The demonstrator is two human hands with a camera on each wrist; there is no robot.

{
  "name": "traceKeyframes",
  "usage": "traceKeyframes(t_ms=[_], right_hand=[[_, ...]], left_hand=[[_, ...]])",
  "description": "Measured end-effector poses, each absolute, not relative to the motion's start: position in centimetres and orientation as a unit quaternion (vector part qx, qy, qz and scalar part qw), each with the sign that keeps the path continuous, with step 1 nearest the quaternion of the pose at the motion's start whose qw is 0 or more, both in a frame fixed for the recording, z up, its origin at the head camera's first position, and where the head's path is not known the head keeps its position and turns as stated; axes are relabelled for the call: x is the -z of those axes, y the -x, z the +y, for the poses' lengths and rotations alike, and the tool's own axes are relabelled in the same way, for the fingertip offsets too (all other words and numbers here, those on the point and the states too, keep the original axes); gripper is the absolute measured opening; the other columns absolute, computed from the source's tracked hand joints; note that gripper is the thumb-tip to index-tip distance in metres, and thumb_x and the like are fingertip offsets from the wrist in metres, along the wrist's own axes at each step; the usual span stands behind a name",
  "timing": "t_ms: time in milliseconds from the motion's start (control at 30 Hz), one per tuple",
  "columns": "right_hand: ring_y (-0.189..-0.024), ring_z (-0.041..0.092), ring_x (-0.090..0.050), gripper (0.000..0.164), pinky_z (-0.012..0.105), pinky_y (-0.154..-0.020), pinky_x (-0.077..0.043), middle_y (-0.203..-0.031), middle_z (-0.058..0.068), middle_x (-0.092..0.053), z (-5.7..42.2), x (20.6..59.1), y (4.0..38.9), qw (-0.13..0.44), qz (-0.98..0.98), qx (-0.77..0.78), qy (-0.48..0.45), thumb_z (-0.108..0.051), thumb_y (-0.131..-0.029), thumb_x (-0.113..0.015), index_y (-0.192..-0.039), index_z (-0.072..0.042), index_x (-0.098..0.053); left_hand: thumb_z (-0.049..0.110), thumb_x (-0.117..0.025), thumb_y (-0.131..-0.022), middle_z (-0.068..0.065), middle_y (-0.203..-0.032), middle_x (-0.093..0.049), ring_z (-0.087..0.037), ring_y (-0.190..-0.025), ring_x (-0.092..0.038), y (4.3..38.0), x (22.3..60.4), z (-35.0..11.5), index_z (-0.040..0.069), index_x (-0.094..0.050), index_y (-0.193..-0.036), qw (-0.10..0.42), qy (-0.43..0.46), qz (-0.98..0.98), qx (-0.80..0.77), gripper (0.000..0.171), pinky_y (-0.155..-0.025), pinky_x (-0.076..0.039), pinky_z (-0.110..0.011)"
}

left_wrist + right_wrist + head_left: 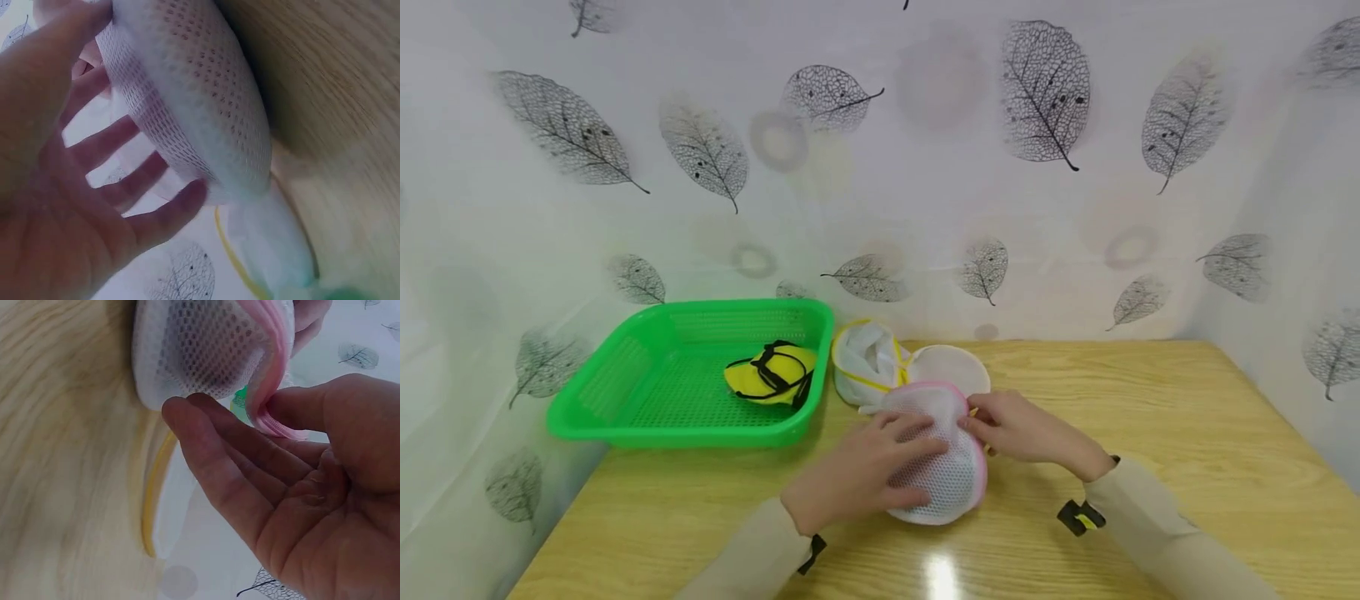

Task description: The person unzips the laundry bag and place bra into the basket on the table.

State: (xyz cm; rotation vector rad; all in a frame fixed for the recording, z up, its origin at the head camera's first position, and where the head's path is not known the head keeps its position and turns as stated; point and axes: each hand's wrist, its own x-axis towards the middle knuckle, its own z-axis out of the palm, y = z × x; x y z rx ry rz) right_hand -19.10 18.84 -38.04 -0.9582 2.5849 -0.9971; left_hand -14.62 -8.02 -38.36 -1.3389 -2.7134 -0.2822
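A white mesh laundry bag (943,471) with a pink zipper edge stands in front of me, close over the wooden table. Across its mesh face rests my left hand (868,467), fingers spread and fairly straight. In the left wrist view the fingers (150,181) touch the white honeycomb mesh (206,87). My right hand (1018,425) pinches the pink edge at the bag's right side. The right wrist view shows the thumb against the pink zipper band (265,394), other fingers behind it.
Just behind lies another white mesh bag (861,358) with yellow trim, its pale round flap (951,371) spread to the right. At left stands a green plastic basket (677,437) holding a folded yellow item (786,371) with black straps. A leaf-patterned curtain (880,192) hangs behind the table (1112,392).
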Motion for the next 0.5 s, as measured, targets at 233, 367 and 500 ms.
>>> traceKeyframes(t_ms=[233, 367, 500], right_hand=[[-0.059, 0.011, -0.064, 0.033, 0.023, -0.053, -0.052, -0.073, -0.001, -0.070, 19.5, 38.4, 18.5, 0.147, 0.882, 0.346, 0.283, -0.024, -0.106, -0.054, -0.121, 0.003, -0.067], [-0.061, 0.012, -0.065, 0.034, 0.025, -0.055, -0.054, -0.074, 0.001, -0.070, 20.2, 38.2, 17.6, 0.184, 0.872, 0.354, 0.284, -0.033, -0.106, -0.055, -0.106, -0.004, -0.072], [-0.060, 0.009, -0.064, 0.028, 0.025, -0.055, -0.054, -0.072, 0.002, -0.070, 20.6, 38.6, 16.9, 0.247, 0.846, 0.363, 0.302, -0.034, -0.101, -0.064, -0.095, -0.008, -0.073]], left_hand=[[0.056, -0.063, -0.097, 0.003, -0.144, -0.060, -0.018, -0.132, -0.057, 14.8, 39.4, -7.0, 0.030, -0.055, -0.147, -0.010, 0.403, -0.909, 0.106, 0.057, -0.106, -0.050, -0.046], [0.052, -0.065, -0.097, 0.005, -0.143, -0.061, -0.014, -0.127, -0.061, 15.0, 40.0, -7.0, 0.028, -0.054, -0.149, -0.035, 0.388, -0.910, 0.144, 0.058, -0.107, -0.050, -0.040], [0.047, -0.067, -0.097, 0.004, -0.143, -0.061, -0.013, -0.128, -0.060, 15.1, 40.3, -7.1, 0.025, -0.053, -0.150, -0.038, 0.389, -0.906, 0.164, 0.059, -0.109, -0.049, -0.036]])
